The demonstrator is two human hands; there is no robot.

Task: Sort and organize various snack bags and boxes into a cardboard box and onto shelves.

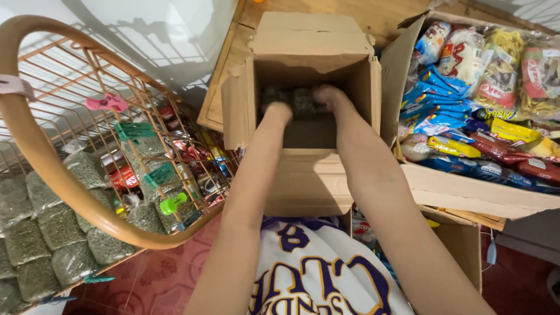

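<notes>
Cardboard box (303, 175), flaps open, takes both forearms reaching straight down into it. Left hand (278, 109) and right hand (328, 95) sit side by side over dark packets (294, 99) at the bottom, touching them. Shadow and the knuckles hide the fingers, so whether they clench the packets cannot be told.

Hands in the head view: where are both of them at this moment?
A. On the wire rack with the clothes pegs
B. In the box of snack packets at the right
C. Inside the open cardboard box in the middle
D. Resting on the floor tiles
C: the left hand and right hand both reach into the open cardboard box, on dark packets inside it.
</notes>
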